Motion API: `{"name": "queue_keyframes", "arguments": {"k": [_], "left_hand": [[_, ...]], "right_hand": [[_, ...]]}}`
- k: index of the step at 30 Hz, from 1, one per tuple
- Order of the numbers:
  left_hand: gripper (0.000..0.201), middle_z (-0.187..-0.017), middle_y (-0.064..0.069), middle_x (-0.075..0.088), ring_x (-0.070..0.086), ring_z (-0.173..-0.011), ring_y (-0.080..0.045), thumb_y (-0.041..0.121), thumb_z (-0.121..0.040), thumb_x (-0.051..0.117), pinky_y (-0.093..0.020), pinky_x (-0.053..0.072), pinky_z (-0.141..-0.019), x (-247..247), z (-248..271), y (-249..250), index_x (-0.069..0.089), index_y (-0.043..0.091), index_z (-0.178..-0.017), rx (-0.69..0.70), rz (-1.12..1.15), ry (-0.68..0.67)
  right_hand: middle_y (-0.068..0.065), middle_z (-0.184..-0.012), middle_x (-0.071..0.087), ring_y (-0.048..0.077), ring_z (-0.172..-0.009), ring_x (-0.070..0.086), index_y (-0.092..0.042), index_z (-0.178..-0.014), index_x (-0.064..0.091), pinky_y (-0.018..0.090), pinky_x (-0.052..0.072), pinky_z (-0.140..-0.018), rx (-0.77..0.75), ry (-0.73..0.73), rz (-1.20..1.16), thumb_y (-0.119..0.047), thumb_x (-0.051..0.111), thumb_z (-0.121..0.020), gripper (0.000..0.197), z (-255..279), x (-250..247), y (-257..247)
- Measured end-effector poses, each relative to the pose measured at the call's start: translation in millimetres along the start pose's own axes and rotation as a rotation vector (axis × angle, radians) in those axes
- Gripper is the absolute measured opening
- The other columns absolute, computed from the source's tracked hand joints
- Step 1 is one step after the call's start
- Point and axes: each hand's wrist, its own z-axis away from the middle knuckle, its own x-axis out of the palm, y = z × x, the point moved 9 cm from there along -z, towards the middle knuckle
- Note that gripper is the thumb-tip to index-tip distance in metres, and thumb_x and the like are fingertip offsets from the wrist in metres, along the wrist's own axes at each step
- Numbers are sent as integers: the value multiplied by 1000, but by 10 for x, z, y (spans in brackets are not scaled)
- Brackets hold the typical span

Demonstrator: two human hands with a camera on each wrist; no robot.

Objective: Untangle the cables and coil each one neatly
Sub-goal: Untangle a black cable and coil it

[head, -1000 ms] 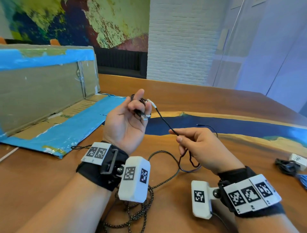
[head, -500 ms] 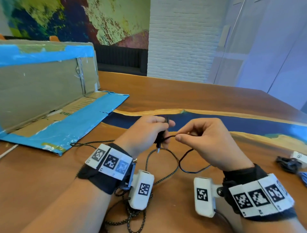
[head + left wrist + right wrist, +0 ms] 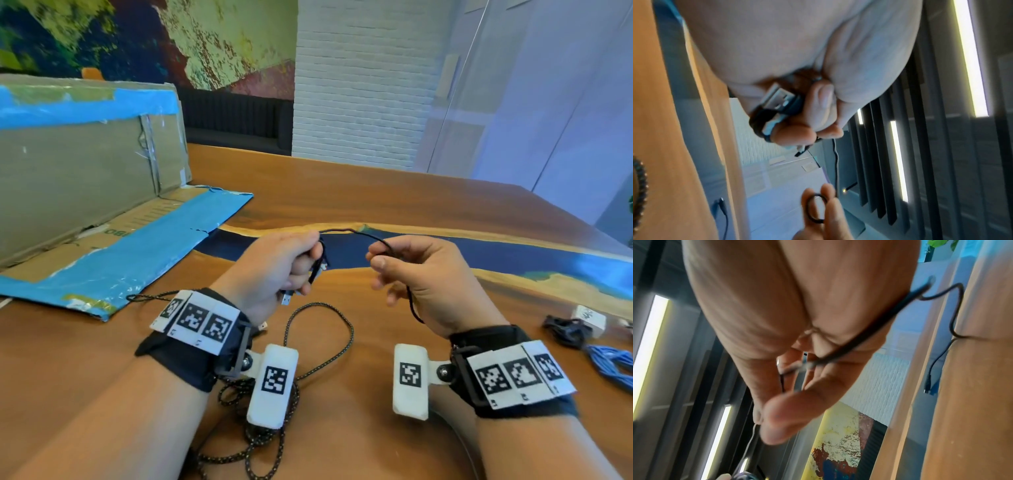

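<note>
My left hand [image 3: 301, 260] grips a small coil of a thin black cable [image 3: 346, 231]. The cable's USB plug [image 3: 287, 298] sticks out below the fist and shows close up in the left wrist view [image 3: 777, 97]. From the fist the cable arcs over to my right hand [image 3: 376, 258], which pinches it between thumb and forefinger. It then hangs down past the right palm [image 3: 849, 340]. Its loose far end [image 3: 928, 382] lies on the table. A braided black cable [image 3: 318, 342] lies in loose loops on the table under my left wrist.
A cardboard box with blue tape [image 3: 85, 192] lies open at the left. At the right edge of the wooden table [image 3: 376, 192] are a bundled black cable [image 3: 565, 330], a white adapter [image 3: 591, 317] and a blue cable [image 3: 613, 366].
My left hand turned palm down and came lower with the coil. Since half a second ago the hands have drawn apart, leaving a span of cable between them.
</note>
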Motion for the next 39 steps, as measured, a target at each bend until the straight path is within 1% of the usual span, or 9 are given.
{"name": "queue_keyframes", "arguments": {"k": [3,6,12,15,18,22,32,36,39], "left_hand": [[40,-53,6,18,18,-42,-11,30,-108,42,-26,37,-48,-94,-3,8,53,15,-73,-32,259,28],[42,-54,8,16,17,-39,-9,33,-105,42,-23,34,-45,-61,15,59,53,16,-68,-43,504,-48],[40,-57,10,21,22,-41,-10,33,-106,39,-19,43,-53,-129,18,283,63,12,-83,108,945,-203],[39,-59,9,30,34,-44,-8,28,-108,38,-24,52,-60,-231,-19,255,68,3,-100,155,1100,-89],[39,-60,7,34,40,-48,-8,25,-110,35,-27,56,-68,-400,-61,228,65,-1,-111,210,1182,57],[35,-60,4,37,45,-48,-8,21,-111,36,-31,56,-78,-654,-91,184,61,-3,-117,251,1230,239],[26,-73,3,66,76,-97,-17,14,-110,41,-30,52,-95,-603,-92,140,60,2,-123,281,600,425],[25,-86,2,75,72,-94,-13,15,-107,48,-30,48,-86,-340,-60,164,72,11,-102,209,-155,297],[32,-65,-7,65,64,-68,-20,25,-109,44,-33,49,-77,8,-8,26,70,7,-111,70,-288,11]], "right_hand": [[16,-80,70,16,-39,37,-10,-99,79,19,27,-38,46,-31,41,-11,67,-95,12,0,16,50],[4,-65,52,11,-45,25,-10,-102,80,20,19,-40,68,-30,4,-18,63,-99,19,-19,-44,60],[-8,-67,68,3,-52,52,-18,-96,82,12,38,-49,15,29,235,-7,69,-95,17,12,-111,-35],[-16,-89,78,-4,-87,69,-26,-96,81,13,49,-78,-16,-75,494,-19,69,-97,14,42,94,-79],[-29,-61,62,-10,-62,57,-25,-94,78,7,40,-63,8,-225,644,-27,58,-103,22,135,357,-72],[-8,-55,38,9,-50,31,-22,-83,69,22,31,-50,-29,-306,697,-32,48,-108,34,194,545,-84],[-8,-57,44,10,-54,38,-21,-79,71,25,34,-55,-102,-540,654,-33,55,-104,32,401,990,-126],[0,-64,59,6,-60,48,-22,-81,76,24,40,-60,-243,-323,546,-24,67,-98,19,320,764,-383],[-4,-77,73,9,-71,64,-23,-82,77,22,50,-67,-346,-41,477,-16,69,-96,17,218,370,-525]]}}
